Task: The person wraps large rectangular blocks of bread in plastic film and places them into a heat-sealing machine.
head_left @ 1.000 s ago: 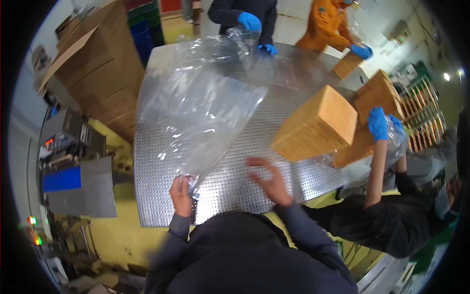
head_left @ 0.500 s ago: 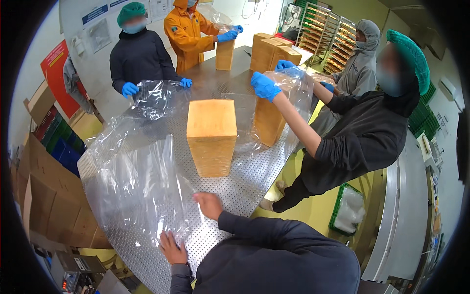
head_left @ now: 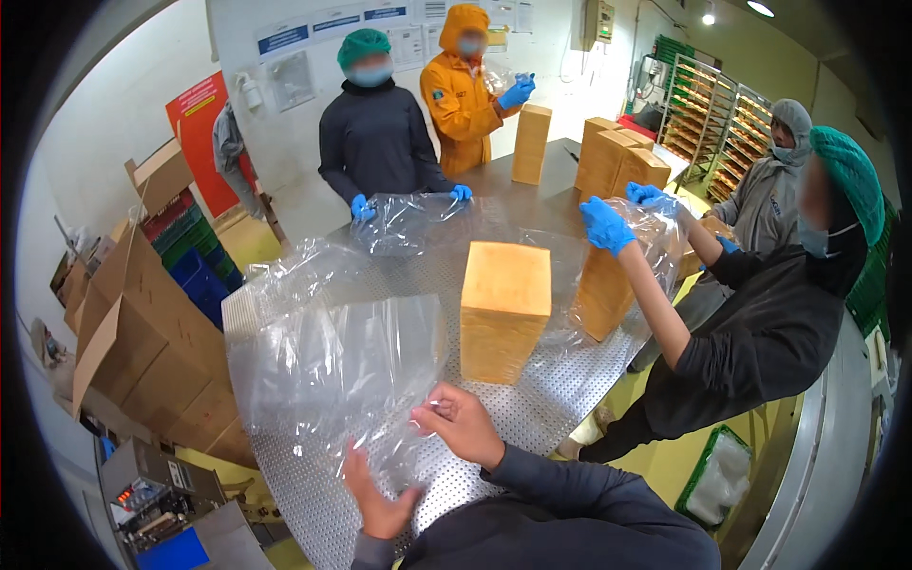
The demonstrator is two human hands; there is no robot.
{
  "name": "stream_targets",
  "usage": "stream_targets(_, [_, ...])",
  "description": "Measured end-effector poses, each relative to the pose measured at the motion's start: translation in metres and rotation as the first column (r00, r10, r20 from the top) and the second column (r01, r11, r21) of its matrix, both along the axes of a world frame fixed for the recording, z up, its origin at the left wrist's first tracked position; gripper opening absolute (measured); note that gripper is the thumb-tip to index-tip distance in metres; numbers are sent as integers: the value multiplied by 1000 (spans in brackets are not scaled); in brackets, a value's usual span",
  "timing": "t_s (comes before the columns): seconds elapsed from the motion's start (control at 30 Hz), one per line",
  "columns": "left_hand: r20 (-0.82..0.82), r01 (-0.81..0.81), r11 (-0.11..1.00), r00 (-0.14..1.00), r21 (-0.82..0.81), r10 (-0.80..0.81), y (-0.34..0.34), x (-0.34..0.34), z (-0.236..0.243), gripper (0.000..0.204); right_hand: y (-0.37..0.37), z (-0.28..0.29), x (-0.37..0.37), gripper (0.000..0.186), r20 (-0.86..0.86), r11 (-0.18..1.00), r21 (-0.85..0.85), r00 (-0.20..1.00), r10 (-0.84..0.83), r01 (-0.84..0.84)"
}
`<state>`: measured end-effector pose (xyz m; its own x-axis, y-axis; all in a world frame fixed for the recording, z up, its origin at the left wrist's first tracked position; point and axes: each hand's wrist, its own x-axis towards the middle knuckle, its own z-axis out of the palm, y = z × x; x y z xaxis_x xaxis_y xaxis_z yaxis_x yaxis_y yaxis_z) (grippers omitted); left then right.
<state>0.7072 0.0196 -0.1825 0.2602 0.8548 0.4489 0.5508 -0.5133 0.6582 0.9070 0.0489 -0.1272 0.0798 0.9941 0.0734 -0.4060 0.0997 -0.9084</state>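
A large clear plastic bag [head_left: 332, 356] lies on the near left of the perforated metal table [head_left: 313, 499]. My right hand [head_left: 465, 427] pinches the bag's near right corner between thumb and fingers. At the bag's near edge, my left hand [head_left: 380, 499] has its thumb and fingers apart; whether the fingertips touch the film, I cannot tell. Both hands are bare. Just beyond my right hand, a tall golden-brown block like a loaf of bread [head_left: 503, 328] stands upright on the table.
At the right, a co-worker's blue-gloved hands [head_left: 608, 226] hold film over another loaf [head_left: 603, 290]. Across the table, another person holds a clear bag [head_left: 418, 223]. More loaves [head_left: 608, 157] stand at the far end. Cardboard boxes [head_left: 161, 332] are stacked at the left.
My right hand has gone from lying beside the bag to pinching its corner. My left hand has turned, its thumb now spread from the fingers. The view has shifted left.
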Motion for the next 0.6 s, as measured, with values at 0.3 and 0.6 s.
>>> stream_targets(0.3, [729,-280,949,619,-145,294,62,-4,57,19,78,97,98,34,693,862,506,592,-411,6])
stream_targets(0.6, [858,-250,932,381,-262,343,120,-46,144,33,94,82,144,51,916,925,379,-158,-369,35])
